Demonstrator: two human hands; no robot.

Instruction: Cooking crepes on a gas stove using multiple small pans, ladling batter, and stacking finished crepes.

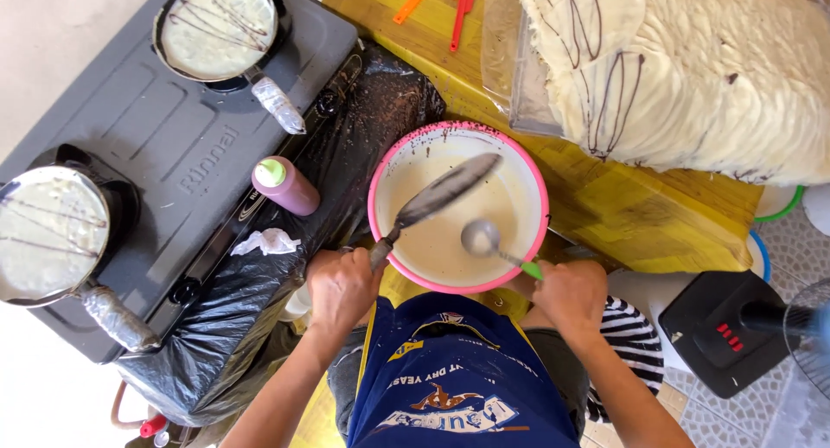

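Batter bowl [386, 176] — pink rim, sits on the table [657, 223] just ahead of the person, between the stove and the finished stack. It looks about half full of pale batter, so plenty is left to cook.

Left hand [339, 285]: grip closed around the handle of a small pan [445, 191], which is tilted on edge over the bowl, its dark face toward the batter. No batter shows on it.

Right hand [571, 292]: grip closed on the green handle of a ladle [481, 237]; the cup lies at the batter surface, near the middle of the bowl.

Stove [164, 145], left side: two more pans on the burners. Far pan [216, 28] and near pan [50, 232] each carry a pale round of batter with thin dark lines drizzled across — both look poured and decorated, cooking not finished as far as I can judge.

Pink squeeze bottle [285, 185] with a green cap stands at the stove's right edge, near the bowl.

Far right: a big heap of finished crepes [692, 76], pale with the same dark lines, piled on clear plastic. Judging by the heap, a long run is done — two rounds are on the heat, a third pan is at the bowl.

Orange and red spatulas [458, 7] lie at the table's far edge, untouched.
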